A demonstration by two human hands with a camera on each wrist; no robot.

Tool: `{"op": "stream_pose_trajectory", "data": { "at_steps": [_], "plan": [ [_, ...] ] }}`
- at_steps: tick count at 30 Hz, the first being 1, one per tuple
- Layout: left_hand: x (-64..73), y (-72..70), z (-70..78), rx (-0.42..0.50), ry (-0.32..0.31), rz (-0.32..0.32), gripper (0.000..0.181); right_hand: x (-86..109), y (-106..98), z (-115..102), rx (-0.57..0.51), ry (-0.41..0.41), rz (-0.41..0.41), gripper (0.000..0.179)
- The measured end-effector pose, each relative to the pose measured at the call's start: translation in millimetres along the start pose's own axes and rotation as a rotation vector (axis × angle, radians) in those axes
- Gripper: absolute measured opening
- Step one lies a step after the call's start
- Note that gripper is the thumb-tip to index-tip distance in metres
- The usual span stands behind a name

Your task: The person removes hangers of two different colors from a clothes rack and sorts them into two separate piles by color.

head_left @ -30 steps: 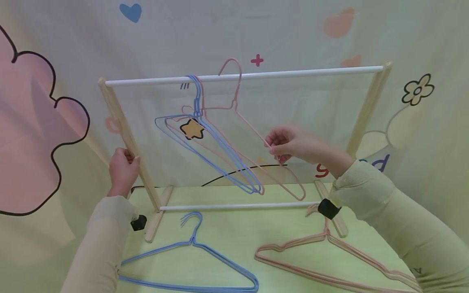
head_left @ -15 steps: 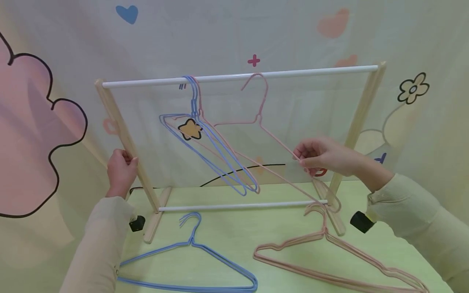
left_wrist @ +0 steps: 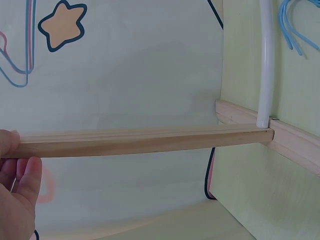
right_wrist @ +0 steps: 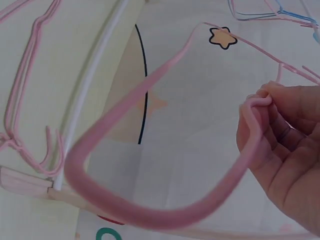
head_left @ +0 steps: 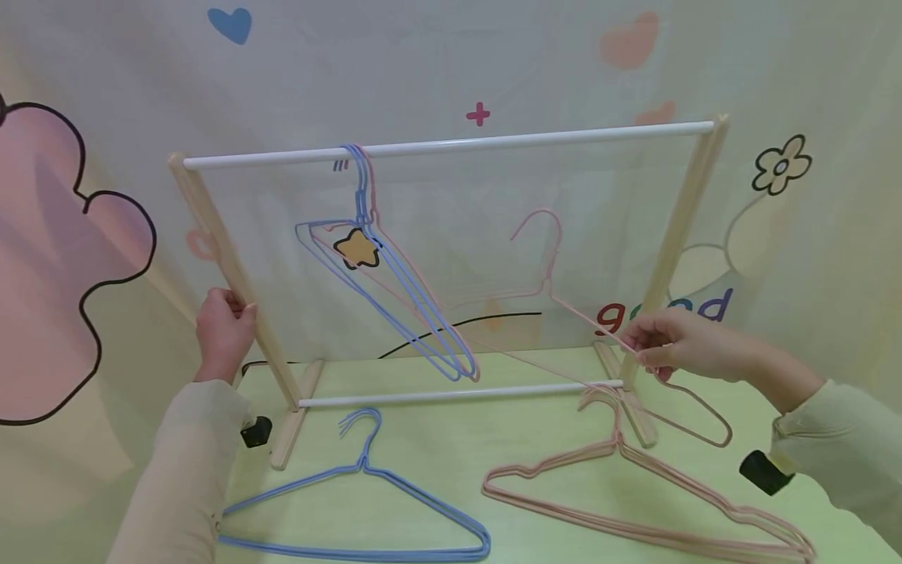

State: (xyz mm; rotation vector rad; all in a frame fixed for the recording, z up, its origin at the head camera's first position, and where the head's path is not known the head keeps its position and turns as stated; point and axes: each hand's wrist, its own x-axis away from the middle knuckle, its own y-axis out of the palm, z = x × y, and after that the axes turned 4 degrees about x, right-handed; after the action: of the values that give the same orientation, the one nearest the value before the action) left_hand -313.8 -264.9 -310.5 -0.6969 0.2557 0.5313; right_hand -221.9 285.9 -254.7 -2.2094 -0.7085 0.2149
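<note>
My right hand [head_left: 694, 345] pinches one sloping shoulder of a pink clothes hanger [head_left: 583, 315]. That hanger is off the rail, its hook in the air below the white top rail [head_left: 535, 142]. In the right wrist view the hanger's rounded end [right_wrist: 125, 212] loops large in front of the hand. My left hand [head_left: 224, 333] grips the left wooden post [head_left: 218, 235] of the rack about halfway up; the left wrist view shows thumb and fingers around the post. Two blue hangers [head_left: 405, 278] and a pink hanger [head_left: 375, 207] hang together on the rail, left of its middle.
Several blue hangers [head_left: 423, 505] lie stacked on the green table [head_left: 430, 439] at front left. A stack of pink hangers [head_left: 550, 513] lies at front right. The rack's lower white bar [head_left: 451, 395] runs behind both. A printed cloth [head_left: 423, 70] hangs behind the rack.
My right hand has moved right and down with the pink hanger, whose hook went from level with the rail to well below it. The left hand keeps its grip on the post.
</note>
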Motion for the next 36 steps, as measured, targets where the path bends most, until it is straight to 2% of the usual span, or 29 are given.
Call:
{"op": "stream_pose_trajectory", "data": {
  "at_steps": [10,14,17,23,36],
  "plan": [
    [-0.2,0.6,-1.0,-0.005,-0.021,0.002,0.03,18.9,13,36,-0.014,0.009,-0.036,0.01],
    [-0.3,0.4,-1.1,-0.009,-0.02,-0.001,0.03,24.9,19,51,-0.019,0.04,-0.048,0.008],
    [0.0,-0.2,-0.2,-0.009,-0.012,-0.006,0.03,29.6,23,62,-0.04,0.027,-0.061,0.007],
    [-0.1,-0.4,0.3,-0.011,0.0,-0.003,0.03,39.3,31,87,-0.113,0.031,-0.106,0.008],
    [-0.1,0.7,0.0,-0.011,0.006,0.012,0.029,58.4,53,126,-0.261,0.121,-0.188,0.013]
  ]
}}
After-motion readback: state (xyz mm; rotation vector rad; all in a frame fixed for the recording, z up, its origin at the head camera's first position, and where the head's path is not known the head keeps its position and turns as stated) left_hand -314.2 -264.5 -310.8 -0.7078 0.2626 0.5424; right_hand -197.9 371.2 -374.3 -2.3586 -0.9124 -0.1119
